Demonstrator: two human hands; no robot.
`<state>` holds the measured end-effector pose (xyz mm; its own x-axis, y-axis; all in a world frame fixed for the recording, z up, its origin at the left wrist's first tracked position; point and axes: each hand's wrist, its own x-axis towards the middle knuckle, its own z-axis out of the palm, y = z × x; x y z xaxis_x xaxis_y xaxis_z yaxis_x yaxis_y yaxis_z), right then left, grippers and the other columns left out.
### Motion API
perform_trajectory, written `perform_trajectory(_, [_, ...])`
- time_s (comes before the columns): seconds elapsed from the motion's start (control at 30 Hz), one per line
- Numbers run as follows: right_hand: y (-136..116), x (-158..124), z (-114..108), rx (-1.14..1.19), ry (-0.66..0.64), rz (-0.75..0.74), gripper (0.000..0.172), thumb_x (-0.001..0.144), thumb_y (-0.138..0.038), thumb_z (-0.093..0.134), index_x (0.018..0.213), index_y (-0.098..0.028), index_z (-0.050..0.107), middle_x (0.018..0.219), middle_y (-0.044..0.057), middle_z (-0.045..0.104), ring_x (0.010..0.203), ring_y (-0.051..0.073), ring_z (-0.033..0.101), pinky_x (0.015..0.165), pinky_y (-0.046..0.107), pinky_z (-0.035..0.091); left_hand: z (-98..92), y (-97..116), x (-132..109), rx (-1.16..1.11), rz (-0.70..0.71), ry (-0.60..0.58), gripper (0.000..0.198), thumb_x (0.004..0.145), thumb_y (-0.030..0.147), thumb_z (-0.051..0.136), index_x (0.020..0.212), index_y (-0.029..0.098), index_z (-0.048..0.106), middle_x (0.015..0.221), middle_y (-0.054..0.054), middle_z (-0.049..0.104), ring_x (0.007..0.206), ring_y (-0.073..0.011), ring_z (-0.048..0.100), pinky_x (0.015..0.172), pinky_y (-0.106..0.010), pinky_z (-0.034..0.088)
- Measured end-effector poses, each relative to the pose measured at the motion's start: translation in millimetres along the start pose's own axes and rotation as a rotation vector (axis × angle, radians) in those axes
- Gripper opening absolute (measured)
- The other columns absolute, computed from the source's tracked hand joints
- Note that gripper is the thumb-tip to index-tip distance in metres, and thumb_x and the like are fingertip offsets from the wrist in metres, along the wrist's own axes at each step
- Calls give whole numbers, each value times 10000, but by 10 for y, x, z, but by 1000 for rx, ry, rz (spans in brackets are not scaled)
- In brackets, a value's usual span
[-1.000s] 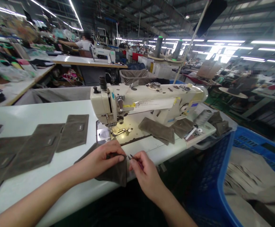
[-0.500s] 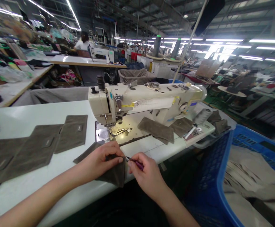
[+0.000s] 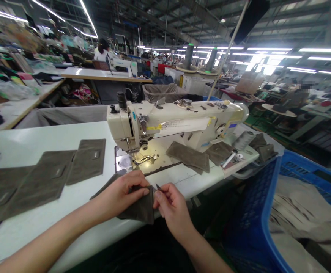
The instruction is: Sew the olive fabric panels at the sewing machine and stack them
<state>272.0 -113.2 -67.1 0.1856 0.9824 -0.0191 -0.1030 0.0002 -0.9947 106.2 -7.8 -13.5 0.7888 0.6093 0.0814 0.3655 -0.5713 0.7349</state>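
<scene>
No writing is proving readable. A pale paper strip [image 3: 182, 124] is sitting taped along the arm of the cream sewing machine [image 3: 199, 113]. Its print is showing only as faint marks, too small to make out. A small blue sticker [image 3: 133, 115] on the machine's head is just as unreadable.

The left hand [image 3: 125, 193] is pinching a fabric piece [image 3: 141, 210] at the front edge of the white desk [image 3: 40, 140], with the fingers curling over the cloth's top edge. The fabric piece is looking grey-brown, matte and soft, like suede. It is lying partly on the desk and hanging over the edge in a folded flap. The right hand [image 3: 172, 210] is closing its thumb and fingers on a small pointed tool [image 3: 158, 187]. The tool's dark tip is poking up just beside the right edge of the cloth, and the rest of it is hiding inside the grip.

To the left, flat panels [image 3: 87, 161] of the same cloth are lying overlapped in a row, each showing a small rectangular patch near its middle. Another loose piece [image 3: 188, 155] is resting under the machine's arm. A grey thread spool [image 3: 243, 141] is lying near the desk's right end. A blue basket [image 3: 256, 212] is standing just beside the desk, holding pale cut pieces.
</scene>
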Motion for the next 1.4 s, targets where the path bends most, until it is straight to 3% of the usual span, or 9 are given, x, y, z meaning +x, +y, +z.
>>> perform_trajectory(0.27, [-188,42,-132,-164,62,-53,261,804,-401,725,766,-222,539,639,-69,457,580,117,438,548,241,369,16,-32,-15,20,35,3,197,926,271,560,819,227,719,856,-28,669,850,-183,625,789,-288,484])
perform_trajectory(0.4, [-240,73,-65,-374,41,-224,127,851,-297,682,784,-215,612,735,-28,531,667,140,488,621,264,381,94,-6,-17,24,85,-18,235,967,309,534,859,219,723,892,-48,659,861,-186,632,790,-286,485])
perform_trajectory(0.5, [-223,91,-57,-507,56,-312,189,899,-246,607,719,-219,558,749,-12,547,695,150,511,655,277,381,-7,-31,-27,165,88,11,193,924,310,612,776,223,699,849,-41,656,852,-200,617,771,-284,458])
perform_trajectory(0.6, [-180,108,-183,-479,126,-268,169,927,-316,588,789,-222,566,774,-4,563,713,163,532,674,279,410,-293,-160,-74,236,-53,4,191,832,377,723,713,231,692,812,-29,673,828,-215,612,747,-288,440])
perform_trajectory(0.73, [-103,95,-360,-376,123,-118,254,919,-450,597,812,-222,562,724,-14,542,655,164,524,605,270,419,-642,-376,-165,-99,-369,-50,281,802,513,712,772,234,732,726,2,688,716,-196,629,650,-269,448])
perform_trajectory(0.9, [40,-48,-239,-340,36,-37,193,843,-381,657,791,-219,566,697,-12,582,603,156,555,570,256,453,-655,-473,-125,-471,-573,144,389,662,588,810,719,220,699,743,-10,746,711,-209,670,681,-296,493])
perform_trajectory(1.03, [161,-148,-140,-409,-10,-183,67,865,-275,605,890,-214,615,770,4,640,631,153,600,589,247,476,-623,-440,-31,-490,-625,150,445,620,637,801,792,231,744,861,-24,792,861,-258,709,810,-344,525])
perform_trajectory(1.2, [106,-65,-245,-554,116,-379,152,947,-220,522,992,-204,667,913,45,670,792,173,649,715,267,516,-681,-455,33,-399,-655,193,436,587,616,802,820,250,757,898,-6,795,933,-269,709,866,-351,536])
perform_trajectory(1.4, [-64,121,-234,-658,70,-356,120,927,-199,572,928,-195,691,960,52,658,899,191,675,827,290,518,-693,-582,20,-452,-598,215,420,631,604,805,868,259,767,907,-21,799,887,-260,714,786,-337,569])
